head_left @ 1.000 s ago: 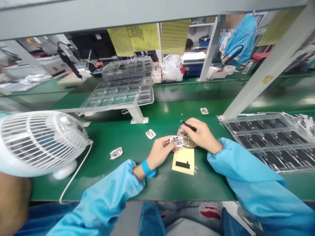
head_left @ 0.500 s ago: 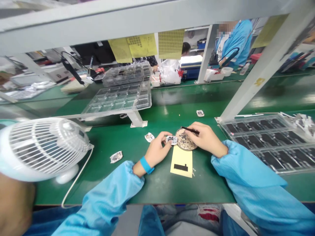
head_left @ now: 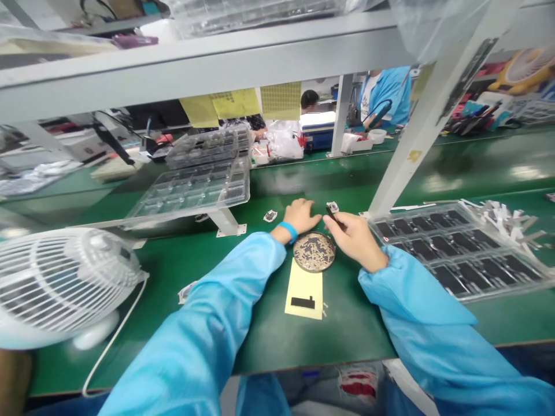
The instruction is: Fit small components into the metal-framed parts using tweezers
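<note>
Moved forward since the earlier frame: left hand (head_left: 299, 216), from beside the round disc (head_left: 314, 252) to just beyond, fingers loosely spread. Head view: right hand (head_left: 353, 234) pinching dark tool (head_left: 336, 221), tip close to one white part (head_left: 333, 205); contact unclear. Second white part (head_left: 270, 216) lying left of left hand. Yellow paper (head_left: 295, 286) with black strip (head_left: 302, 302) at disc's near edge; tray of dark pieces (head_left: 448, 254) farther right.

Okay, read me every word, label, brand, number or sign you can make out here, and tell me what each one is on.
None can be read.
Hanging yellow sheets: printed marks, too small and blurred.
Co-worker's white shirt: dark print, too blurred.
Yellow slip on the bench: a black shape, no legible lettering.
</note>
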`<control>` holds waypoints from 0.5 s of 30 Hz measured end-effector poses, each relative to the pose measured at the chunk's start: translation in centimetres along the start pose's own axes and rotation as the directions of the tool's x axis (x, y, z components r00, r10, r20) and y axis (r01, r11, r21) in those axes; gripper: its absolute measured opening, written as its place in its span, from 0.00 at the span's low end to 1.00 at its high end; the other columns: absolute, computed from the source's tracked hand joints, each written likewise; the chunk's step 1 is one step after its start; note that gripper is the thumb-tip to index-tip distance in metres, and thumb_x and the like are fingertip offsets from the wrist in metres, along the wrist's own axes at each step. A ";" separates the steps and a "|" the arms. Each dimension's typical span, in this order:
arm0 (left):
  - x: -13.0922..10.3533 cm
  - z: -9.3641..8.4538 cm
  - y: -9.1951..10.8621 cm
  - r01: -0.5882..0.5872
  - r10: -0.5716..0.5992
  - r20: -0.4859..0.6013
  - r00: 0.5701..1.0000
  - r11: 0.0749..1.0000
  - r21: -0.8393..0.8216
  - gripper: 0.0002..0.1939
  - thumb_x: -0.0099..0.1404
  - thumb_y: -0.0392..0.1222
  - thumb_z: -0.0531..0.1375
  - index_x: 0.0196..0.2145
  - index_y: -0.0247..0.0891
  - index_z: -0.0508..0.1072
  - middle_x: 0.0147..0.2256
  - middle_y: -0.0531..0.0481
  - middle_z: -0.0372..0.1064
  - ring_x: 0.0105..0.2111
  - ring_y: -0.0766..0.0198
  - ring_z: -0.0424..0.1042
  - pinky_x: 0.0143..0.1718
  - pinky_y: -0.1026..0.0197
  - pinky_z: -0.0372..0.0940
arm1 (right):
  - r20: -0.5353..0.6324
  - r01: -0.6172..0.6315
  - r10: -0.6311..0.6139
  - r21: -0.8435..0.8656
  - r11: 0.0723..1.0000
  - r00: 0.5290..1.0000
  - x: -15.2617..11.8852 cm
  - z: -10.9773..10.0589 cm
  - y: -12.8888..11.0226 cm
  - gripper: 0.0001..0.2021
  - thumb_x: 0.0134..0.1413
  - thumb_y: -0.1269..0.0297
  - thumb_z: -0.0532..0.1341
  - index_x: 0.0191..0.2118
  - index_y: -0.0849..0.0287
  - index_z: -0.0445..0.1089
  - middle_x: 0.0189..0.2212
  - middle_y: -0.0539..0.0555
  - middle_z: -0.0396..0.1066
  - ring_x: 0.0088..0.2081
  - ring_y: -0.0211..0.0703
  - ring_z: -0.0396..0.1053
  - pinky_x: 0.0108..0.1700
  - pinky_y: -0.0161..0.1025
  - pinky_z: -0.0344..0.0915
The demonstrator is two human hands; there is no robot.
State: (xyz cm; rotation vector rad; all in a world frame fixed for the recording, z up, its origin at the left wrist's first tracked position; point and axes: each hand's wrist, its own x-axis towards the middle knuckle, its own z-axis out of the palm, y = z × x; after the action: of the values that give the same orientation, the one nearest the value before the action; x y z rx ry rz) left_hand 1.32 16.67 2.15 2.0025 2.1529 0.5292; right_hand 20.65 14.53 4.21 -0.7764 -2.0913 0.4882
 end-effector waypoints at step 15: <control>1.8 2.5 -1.7 -0.038 0.038 0.057 0.998 0.999 0.009 0.28 0.68 0.63 0.55 0.54 0.41 0.73 0.57 0.40 0.66 0.58 0.47 0.62 0.57 0.48 0.58 | 0.598 -0.457 0.111 0.467 0.757 0.794 -3.4 0.6 -1.5 0.15 0.57 0.54 0.67 0.40 0.62 0.72 0.27 0.54 0.75 0.24 0.40 0.72 0.22 0.35 0.69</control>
State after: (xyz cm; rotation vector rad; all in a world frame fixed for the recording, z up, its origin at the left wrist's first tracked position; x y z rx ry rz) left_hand 0.43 18.78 -0.52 2.0415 2.0925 0.4616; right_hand 21.20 11.13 2.81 -0.6290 -2.0961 1.6297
